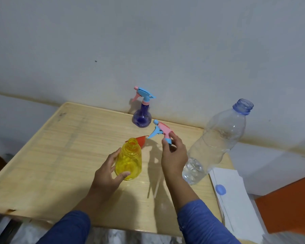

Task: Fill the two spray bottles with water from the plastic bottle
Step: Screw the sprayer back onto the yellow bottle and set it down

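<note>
The left hand [107, 173] gripped the open yellow spray bottle [128, 159] standing on the table [42, 164]. The right hand [173, 155] pinched the pink-and-blue trigger head [161, 132] just above it, beside the uncapped plastic bottle [217, 143].

spray bottles: 2 – yellow [128, 160], purple [142, 117] | spray heads: 2 – one on purple [143, 93], one loose [161, 132] | water bottle: 1 [217, 143] | funnel: 1 [142, 140] | cap: 1 [220, 189] | hands: 2 – left [106, 175], right [173, 155]
</note>
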Available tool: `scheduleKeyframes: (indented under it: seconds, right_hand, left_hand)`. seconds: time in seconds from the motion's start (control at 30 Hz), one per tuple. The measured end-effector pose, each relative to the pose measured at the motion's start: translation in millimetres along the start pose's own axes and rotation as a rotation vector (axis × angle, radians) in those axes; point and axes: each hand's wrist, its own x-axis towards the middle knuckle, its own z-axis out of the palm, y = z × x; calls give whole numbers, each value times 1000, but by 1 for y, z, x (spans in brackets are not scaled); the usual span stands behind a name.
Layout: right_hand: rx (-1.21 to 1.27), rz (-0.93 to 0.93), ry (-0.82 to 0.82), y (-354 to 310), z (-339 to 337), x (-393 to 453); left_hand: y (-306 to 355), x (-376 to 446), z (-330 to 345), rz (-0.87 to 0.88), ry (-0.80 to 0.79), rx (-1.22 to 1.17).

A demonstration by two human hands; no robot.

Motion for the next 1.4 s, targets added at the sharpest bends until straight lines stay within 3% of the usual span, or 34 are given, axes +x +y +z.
scheduleKeyframes:
  seconds: [0.2, 0.43, 1.03, 1.17, 1.4]
  right_hand:
    - [498, -93, 28, -110, -18, 10]
    - [650, -258, -76, -164, -16, -2]
    - [400, -235, -285, -47, 30, -58]
    - [261, -304, -273, -35, 32, -62]
    - [114, -420, -395, -34, 32, -54]
  left_hand:
    - [0, -1, 0, -4, -6, 11]
    - [-3, 0, 0, -3, -3, 12]
    - [-9, 1, 1, -6, 4, 7]
    - [-13, 2, 3, -14, -5, 6]
    - [-10, 2, 1, 3, 7, 41]
